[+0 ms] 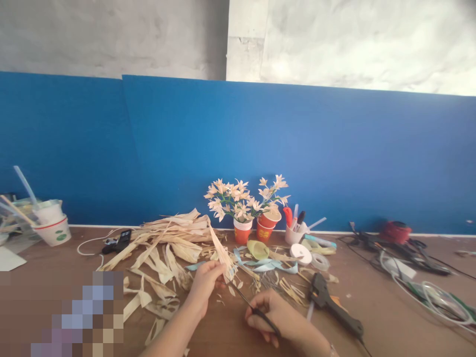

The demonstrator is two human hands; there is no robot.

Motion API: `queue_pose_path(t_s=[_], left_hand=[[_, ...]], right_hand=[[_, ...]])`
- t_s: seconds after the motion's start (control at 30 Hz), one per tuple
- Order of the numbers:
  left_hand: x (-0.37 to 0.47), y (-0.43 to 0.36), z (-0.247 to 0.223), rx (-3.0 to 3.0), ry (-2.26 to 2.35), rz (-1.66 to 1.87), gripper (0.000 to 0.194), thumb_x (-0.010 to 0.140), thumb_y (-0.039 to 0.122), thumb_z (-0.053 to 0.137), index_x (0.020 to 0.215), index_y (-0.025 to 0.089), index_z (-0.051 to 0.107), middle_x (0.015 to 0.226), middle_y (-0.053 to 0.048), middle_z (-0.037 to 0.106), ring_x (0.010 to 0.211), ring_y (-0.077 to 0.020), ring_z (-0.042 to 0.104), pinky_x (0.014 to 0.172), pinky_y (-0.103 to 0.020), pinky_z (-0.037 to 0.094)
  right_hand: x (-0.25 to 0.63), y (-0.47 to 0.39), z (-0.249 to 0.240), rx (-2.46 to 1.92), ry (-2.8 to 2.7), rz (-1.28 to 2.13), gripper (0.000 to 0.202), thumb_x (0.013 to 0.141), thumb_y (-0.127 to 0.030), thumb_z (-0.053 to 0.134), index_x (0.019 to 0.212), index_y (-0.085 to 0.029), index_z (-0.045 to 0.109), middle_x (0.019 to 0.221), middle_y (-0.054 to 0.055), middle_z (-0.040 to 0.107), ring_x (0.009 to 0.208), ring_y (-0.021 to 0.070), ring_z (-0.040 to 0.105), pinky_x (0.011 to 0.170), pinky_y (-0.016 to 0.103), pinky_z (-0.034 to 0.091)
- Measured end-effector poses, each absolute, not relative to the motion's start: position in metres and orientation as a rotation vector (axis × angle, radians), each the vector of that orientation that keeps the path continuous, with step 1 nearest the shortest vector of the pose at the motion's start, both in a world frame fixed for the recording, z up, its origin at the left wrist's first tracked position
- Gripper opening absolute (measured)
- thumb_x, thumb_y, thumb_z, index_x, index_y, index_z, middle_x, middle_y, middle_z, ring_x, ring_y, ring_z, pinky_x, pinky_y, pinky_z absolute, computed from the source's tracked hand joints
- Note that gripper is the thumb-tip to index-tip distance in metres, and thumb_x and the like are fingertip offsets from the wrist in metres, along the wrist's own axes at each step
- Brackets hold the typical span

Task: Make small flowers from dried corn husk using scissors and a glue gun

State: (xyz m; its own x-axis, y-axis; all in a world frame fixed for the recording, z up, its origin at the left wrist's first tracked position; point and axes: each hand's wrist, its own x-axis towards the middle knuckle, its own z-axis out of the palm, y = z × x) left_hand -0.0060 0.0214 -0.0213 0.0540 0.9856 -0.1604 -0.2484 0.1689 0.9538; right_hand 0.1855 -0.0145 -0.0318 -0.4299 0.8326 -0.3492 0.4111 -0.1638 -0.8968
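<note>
Pinching dried husk strip (220,247) between left hand (204,286) fingertips, frayed end down, above brown table (219,329). Gripping scissors (265,320) in right hand (270,311), fingers closed round black handles. Blades at the frayed end; can't quite tell if touching. Seeing husk pile (174,229) left of strip, pale artificial flowers (238,196) in paper cup (243,232) behind, glue gun (332,303) right of right hand.
</note>
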Motion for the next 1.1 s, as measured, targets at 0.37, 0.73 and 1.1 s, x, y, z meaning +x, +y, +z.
queue_pose_path(t_s=[0.37,0.73,1.1], left_hand=[[-0.0056,0.0213,-0.0204,0.917,1.065,1.182,0.022,0.062,0.034,0.068,0.056,0.015,0.058,0.053,0.000,0.059,0.052,-0.0109,0.051,0.048,-0.020,0.039],[-0.0060,0.0202,-0.0195,0.924,1.076,1.181,0.023,0.061,0.034,0.068,0.055,0.015,0.057,0.052,0.001,0.058,0.051,-0.0100,0.050,0.048,-0.019,0.037],[-0.0054,0.0203,-0.0194,0.892,1.106,1.207,0.026,0.059,0.038,0.071,0.058,0.015,0.059,0.058,-0.001,0.063,0.055,-0.0126,0.056,0.048,-0.020,0.036]], right_hand=[[0.1838,-0.0160,-0.0262,-1.395,-1.759,1.616,0.015,0.066,-0.024,0.057,0.073,-0.013,0.063,0.041,-0.007,0.050,0.030,0.0040,0.039,0.029,0.013,0.031],[0.1848,-0.0153,-0.0291,-1.397,-1.780,1.593,0.013,0.067,-0.025,0.056,0.069,-0.013,0.062,0.039,-0.008,0.047,0.028,0.0032,0.035,0.028,0.012,0.027],[0.1828,-0.0143,-0.0267,-1.397,-1.788,1.549,0.013,0.067,-0.026,0.056,0.064,-0.014,0.060,0.038,-0.008,0.045,0.028,0.0032,0.034,0.028,0.013,0.024]])
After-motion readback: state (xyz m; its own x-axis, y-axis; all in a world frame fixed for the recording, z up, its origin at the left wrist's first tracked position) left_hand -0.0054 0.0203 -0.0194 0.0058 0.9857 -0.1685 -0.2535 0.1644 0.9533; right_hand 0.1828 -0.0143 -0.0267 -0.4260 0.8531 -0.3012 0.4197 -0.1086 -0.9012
